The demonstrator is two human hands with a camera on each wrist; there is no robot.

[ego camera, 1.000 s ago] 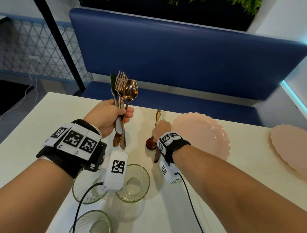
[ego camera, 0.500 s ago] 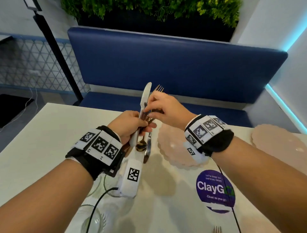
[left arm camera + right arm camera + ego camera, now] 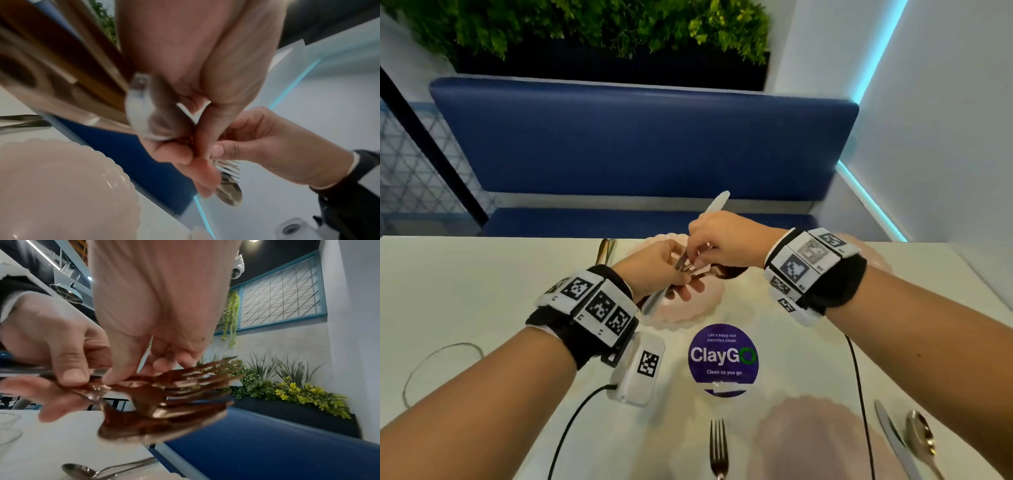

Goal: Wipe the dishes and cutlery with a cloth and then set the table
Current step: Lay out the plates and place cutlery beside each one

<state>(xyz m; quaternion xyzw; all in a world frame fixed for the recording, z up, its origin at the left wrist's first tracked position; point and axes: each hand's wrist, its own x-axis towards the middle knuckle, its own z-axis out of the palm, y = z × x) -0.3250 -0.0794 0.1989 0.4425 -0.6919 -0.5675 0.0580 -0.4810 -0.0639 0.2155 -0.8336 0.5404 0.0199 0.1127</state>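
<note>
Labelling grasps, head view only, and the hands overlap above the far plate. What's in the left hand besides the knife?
Observer: Right wrist view: the left hand grips a cutlery bundle with at least two forks, tines fanned.
Operator: Spoons?
Observer: Left wrist view shows a spoon bowl under the tines.
Operator: Right hand?
Observer: Its thumb and fingers pinch the bundle near the necks. Which piece is unclear.

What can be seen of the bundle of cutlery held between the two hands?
The cutlery bundle is copper-toned, glossy metal, blurred. It holds at least two forks and a spoon, with a paler knife sticking up past the fingers. The left hand grips the handles, while the right hand pinches among the pieces near their necks. The bundle is off the table, above the far pink scalloped plate. An exact piece count cannot be told.
</note>
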